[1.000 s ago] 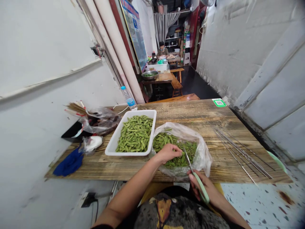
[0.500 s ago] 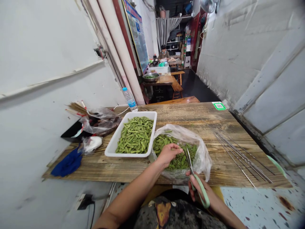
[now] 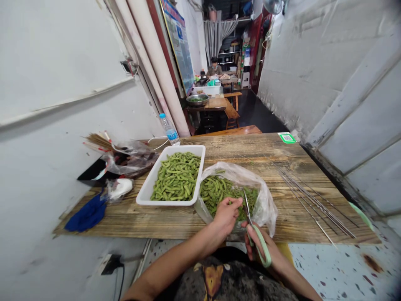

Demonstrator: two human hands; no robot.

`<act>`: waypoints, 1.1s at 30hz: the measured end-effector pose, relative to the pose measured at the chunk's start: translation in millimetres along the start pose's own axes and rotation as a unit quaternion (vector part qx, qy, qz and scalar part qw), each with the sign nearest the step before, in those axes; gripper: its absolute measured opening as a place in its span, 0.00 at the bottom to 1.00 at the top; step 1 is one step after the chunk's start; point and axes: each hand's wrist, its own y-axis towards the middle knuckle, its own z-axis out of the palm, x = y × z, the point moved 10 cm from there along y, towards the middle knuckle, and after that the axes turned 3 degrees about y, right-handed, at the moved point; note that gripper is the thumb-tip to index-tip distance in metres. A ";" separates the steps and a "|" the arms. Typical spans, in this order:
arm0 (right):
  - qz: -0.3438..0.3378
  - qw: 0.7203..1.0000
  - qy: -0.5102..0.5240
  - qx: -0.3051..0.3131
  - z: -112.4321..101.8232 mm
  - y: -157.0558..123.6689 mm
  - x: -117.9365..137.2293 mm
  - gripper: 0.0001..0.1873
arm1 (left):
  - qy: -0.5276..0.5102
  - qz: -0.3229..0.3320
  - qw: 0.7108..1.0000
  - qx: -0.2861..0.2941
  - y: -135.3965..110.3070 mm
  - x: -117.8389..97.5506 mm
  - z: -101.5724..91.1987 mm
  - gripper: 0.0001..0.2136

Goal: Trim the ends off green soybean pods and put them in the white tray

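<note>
My left hand (image 3: 228, 214) is over the clear plastic bag (image 3: 267, 205), its thumb and fingers pinched on what looks like a green edamame pod, mostly covered by the fingers. In my right hand (image 3: 255, 244) is a pair of scissors with pale green handles (image 3: 265, 247). The blades point away from me, just right of my left fingertips, and look slightly apart. Edamame pods (image 3: 214, 190) and small green trimmings fill the opened bag. To its left stands a white plastic tray (image 3: 203, 173) heaped with edamame pods (image 3: 177, 175).
Several metal skewers (image 3: 315, 200) lie on the wooden table (image 3: 219, 146) at right. A water bottle (image 3: 171, 133) stands behind the tray. At left are a black container (image 3: 90, 171) with sticks, a white bundle (image 3: 120, 188) and blue cloth (image 3: 86, 215). Another person (image 3: 214, 69) sits far back.
My left hand has turned and drawn lower, its fingertips now close beside the scissor blades. The scissors have shifted slightly left. The tray and the bag stay put.
</note>
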 end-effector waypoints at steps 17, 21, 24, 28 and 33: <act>-0.002 1.000 -0.003 -0.019 -3.9 6.6 -10.0 0.23 | 0.011 0.045 0.999 -0.027 11.2 -27.6 -10.4 0.18; 0.019 0.998 0.043 -0.032 -9.3 3.6 -15.7 0.25 | 0.178 0.038 0.983 -0.003 41.6 -69.9 -17.0 0.06; 0.032 0.997 0.061 -0.027 -8.8 0.6 -17.6 0.25 | 0.473 0.119 0.873 -0.021 59.3 -101.4 -17.5 0.05; 0.020 0.998 0.048 -0.026 -9.8 -1.4 -12.6 0.24 | 0.757 0.196 0.623 0.011 71.0 -105.1 5.1 0.09; 0.020 0.999 0.018 -0.020 -9.2 -1.0 -12.0 0.24 | 0.795 0.199 0.572 0.028 81.5 -101.5 15.1 0.10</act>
